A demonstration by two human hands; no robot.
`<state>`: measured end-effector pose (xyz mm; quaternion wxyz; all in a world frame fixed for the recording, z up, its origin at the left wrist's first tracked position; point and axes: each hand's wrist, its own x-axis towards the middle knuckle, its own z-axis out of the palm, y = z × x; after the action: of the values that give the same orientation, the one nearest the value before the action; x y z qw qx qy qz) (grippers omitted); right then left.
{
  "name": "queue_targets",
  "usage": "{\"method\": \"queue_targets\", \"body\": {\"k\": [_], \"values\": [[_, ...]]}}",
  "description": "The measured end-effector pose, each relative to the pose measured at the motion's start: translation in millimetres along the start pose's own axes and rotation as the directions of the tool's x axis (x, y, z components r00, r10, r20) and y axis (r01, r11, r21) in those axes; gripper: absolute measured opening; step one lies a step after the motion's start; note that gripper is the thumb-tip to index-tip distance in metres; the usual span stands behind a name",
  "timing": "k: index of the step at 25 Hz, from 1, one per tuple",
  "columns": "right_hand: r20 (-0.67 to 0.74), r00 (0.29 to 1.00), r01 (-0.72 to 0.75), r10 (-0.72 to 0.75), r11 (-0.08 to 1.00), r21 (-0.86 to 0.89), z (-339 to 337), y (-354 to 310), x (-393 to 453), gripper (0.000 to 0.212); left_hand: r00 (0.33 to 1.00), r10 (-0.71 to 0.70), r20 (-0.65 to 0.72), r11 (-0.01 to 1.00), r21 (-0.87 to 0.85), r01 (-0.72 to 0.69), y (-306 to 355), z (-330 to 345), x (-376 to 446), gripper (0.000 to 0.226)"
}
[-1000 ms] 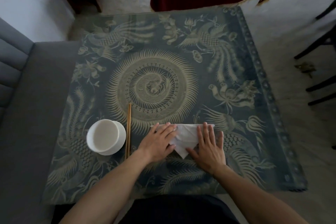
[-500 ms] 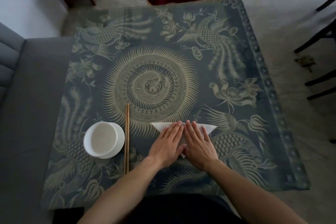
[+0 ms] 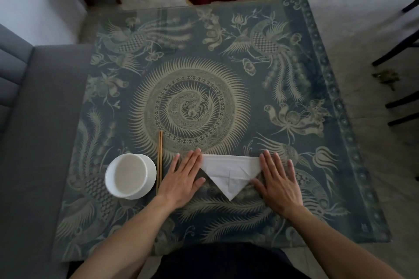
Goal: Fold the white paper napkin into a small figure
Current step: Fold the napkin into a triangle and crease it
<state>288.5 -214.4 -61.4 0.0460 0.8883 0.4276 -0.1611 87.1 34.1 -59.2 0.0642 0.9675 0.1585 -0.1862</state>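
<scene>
The white paper napkin [image 3: 230, 172] lies flat on the patterned table near the front edge, folded into a triangle with its long edge away from me and its tip pointing toward me. My left hand [image 3: 182, 176] rests flat, palm down, over the napkin's left corner. My right hand [image 3: 277, 179] rests flat, palm down, over its right corner. Both hands have their fingers spread and hold nothing. The middle of the napkin shows between them, with crease lines across it.
A white bowl [image 3: 130, 175] stands left of my left hand, and a pair of wooden chopsticks [image 3: 160, 161] lies between them. The table [image 3: 306, 176] has a dark blue cloth with phoenix patterns. A grey sofa [image 3: 34, 142] borders the left; dark chair legs [image 3: 401, 106] stand right.
Both hands were together over the napkin's middle half a second ago. They have slid apart to its left and right corners, uncovering the folded triangle.
</scene>
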Motion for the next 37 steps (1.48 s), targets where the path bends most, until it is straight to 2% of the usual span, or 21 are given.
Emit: {"method": "queue_targets", "body": {"k": [4, 6, 11, 16, 19, 22, 25, 27, 31, 37], "values": [[-0.005, 1.000, -0.030, 0.030, 1.000, 0.005, 0, 2, -2, 0.079, 0.999, -0.039, -0.001, 0.999, -0.013, 0.039, 3, 0, -2, 0.071], [-0.029, 0.999, -0.023, 0.024, 0.999, 0.031, -2, -3, -2, 0.080, 0.998, -0.044, -0.044, 0.998, -0.046, 0.042, 8, -2, -2, 0.069], [-0.052, 0.990, 0.133, -0.129, 0.987, 0.093, -11, -46, 9, 0.069, 0.988, 0.034, -0.148, 0.987, -0.152, -0.057, 52, -13, 23, 0.064], [0.008, 0.998, 0.054, -0.056, 0.990, 0.131, -4, -75, 22, 0.063, 0.995, -0.043, -0.091, 0.983, -0.183, 0.026, 81, -5, 43, 0.062], [0.015, 0.998, 0.061, -0.063, 0.991, 0.123, 2, -68, 21, 0.071, 0.996, -0.050, -0.073, 0.986, -0.165, 0.037, 75, 4, 40, 0.064], [0.009, 0.996, 0.088, -0.089, 0.991, 0.099, 1, -56, 21, 0.085, 0.996, 0.013, -0.085, 0.996, -0.089, -0.021, 63, 6, 37, 0.070], [0.019, 0.996, 0.084, -0.086, 0.992, 0.096, -1, -39, 18, 0.106, 0.993, 0.060, -0.098, 0.997, -0.042, -0.065, 38, 8, 29, 0.083], [0.013, 0.999, 0.051, -0.052, 0.994, 0.101, -1, -26, 13, 0.115, 0.994, 0.036, -0.102, 0.998, -0.049, -0.041, 21, 9, 23, 0.093], [0.052, 0.998, -0.033, 0.029, 0.995, 0.098, -1, -13, 6, 0.121, 0.995, -0.059, -0.075, 0.994, -0.097, 0.052, 8, 7, 17, 0.104], [0.015, 1.000, -0.021, 0.020, 0.993, 0.114, -9, -21, 3, 0.123, 0.993, -0.060, -0.104, 0.992, -0.120, 0.047, 15, -2, 15, 0.109]]}}
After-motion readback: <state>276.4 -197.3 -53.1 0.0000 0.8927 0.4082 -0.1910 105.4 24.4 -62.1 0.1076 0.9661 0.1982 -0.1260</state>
